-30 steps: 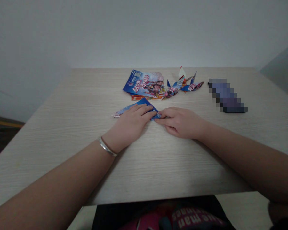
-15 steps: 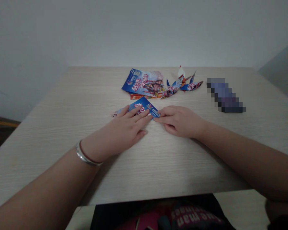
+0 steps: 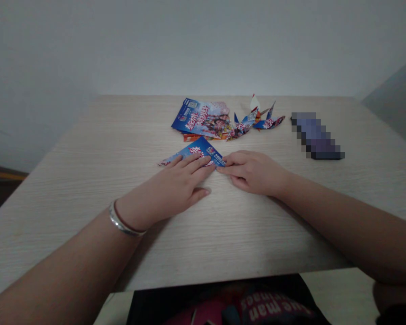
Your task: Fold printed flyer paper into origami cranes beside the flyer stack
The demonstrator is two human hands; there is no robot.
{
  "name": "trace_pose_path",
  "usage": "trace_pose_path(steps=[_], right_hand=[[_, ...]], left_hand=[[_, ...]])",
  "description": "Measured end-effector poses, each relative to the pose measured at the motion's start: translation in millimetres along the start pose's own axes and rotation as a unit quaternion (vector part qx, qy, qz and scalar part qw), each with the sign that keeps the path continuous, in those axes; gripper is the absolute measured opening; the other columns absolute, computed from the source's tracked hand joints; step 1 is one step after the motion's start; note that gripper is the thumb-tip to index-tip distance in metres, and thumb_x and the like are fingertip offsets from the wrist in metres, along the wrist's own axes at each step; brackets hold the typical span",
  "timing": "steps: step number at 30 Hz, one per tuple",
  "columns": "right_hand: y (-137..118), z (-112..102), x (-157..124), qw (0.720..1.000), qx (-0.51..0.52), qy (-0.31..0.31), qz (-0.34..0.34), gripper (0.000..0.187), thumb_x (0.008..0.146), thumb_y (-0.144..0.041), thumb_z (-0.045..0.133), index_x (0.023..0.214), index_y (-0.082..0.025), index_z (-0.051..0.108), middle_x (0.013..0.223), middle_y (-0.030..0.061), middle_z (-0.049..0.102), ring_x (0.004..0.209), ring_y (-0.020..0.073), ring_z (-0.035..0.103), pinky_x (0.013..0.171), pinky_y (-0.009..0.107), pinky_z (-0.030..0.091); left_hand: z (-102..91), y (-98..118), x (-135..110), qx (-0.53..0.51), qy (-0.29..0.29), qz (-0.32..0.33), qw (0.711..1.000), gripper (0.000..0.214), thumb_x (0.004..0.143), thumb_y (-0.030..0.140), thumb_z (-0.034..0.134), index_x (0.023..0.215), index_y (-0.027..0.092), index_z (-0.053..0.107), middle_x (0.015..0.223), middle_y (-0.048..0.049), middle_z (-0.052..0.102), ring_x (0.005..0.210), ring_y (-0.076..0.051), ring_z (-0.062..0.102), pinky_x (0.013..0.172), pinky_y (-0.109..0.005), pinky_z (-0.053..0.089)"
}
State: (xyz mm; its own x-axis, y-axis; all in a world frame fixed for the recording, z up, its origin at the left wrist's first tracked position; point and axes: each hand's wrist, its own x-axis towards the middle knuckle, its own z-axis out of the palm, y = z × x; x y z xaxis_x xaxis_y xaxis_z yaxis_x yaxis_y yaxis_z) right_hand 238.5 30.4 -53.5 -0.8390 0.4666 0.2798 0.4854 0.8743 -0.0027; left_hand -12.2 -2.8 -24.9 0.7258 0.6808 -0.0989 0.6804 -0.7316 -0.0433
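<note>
A blue printed paper sheet (image 3: 203, 144), folded into a triangle, lies flat on the table with its peak pointing away from me. My left hand (image 3: 176, 187) rests over its lower edge, fingers stretched out and lying flat. A silver bangle circles the left wrist. At the triangle's right corner, my right hand (image 3: 255, 174) has its fingers curled together, the tips on the paper. Part of the sheet's lower edge is hidden under the left fingers.
Just behind the sheet sits a stack of printed flyers (image 3: 199, 117). Beside it stand folded paper cranes (image 3: 242, 127) with pointed wings, made of similar print. A pixelated dark phone-like slab (image 3: 316, 135) lies at the right. A wall (image 3: 203, 49) borders the wooden table's (image 3: 88, 149) far edge.
My left hand has slid slightly down along the folded paper, uncovering more of its print. The right hand stays at the corner.
</note>
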Motion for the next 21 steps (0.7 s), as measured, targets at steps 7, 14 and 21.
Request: trace_pose_path(steps=[7, 14, 21], right_hand=[[2, 3, -1, 0.999, 0.045, 0.019, 0.004, 0.035, 0.094, -0.017, 0.047, 0.119, -0.016, 0.071, 0.111, 0.013, 0.072, 0.104, 0.0234, 0.067, 0.091, 0.039, 0.055], [13, -5, -6, 0.973, 0.208, 0.028, 0.092, 0.043, 0.079, -0.012, 0.06, 0.122, -0.018, 0.058, 0.11, 0.0072, 0.075, 0.1, 0.0203, 0.07, 0.088, 0.035, 0.055], [19, -5, -11, 0.982, 0.179, 0.017, 0.048, 0.033, 0.078, -0.009, 0.055, 0.107, -0.019, 0.066, 0.113, 0.0077, 0.075, 0.103, 0.0203, 0.071, 0.092, 0.037, 0.055]], left_hand=[[1.8, -1, 0, 0.006, 0.03, 0.006, 1.0, 0.056, 0.101, 0.044, 0.045, 0.148, 0.014, 0.045, 0.156, -0.0156, 0.044, 0.145, -0.031, 0.04, 0.119, -0.048, 0.033], [0.6, -1, 1, 0.01, 0.03, 0.011, 0.999, 0.056, 0.1, 0.044, 0.048, 0.149, 0.017, 0.043, 0.153, -0.0172, 0.047, 0.143, -0.031, 0.043, 0.117, -0.049, 0.035], [2.9, -2, 1, 0.03, 0.061, 0.023, 0.997, 0.052, 0.099, 0.048, 0.048, 0.145, 0.022, 0.047, 0.144, -0.0154, 0.054, 0.132, -0.033, 0.052, 0.112, -0.049, 0.04]])
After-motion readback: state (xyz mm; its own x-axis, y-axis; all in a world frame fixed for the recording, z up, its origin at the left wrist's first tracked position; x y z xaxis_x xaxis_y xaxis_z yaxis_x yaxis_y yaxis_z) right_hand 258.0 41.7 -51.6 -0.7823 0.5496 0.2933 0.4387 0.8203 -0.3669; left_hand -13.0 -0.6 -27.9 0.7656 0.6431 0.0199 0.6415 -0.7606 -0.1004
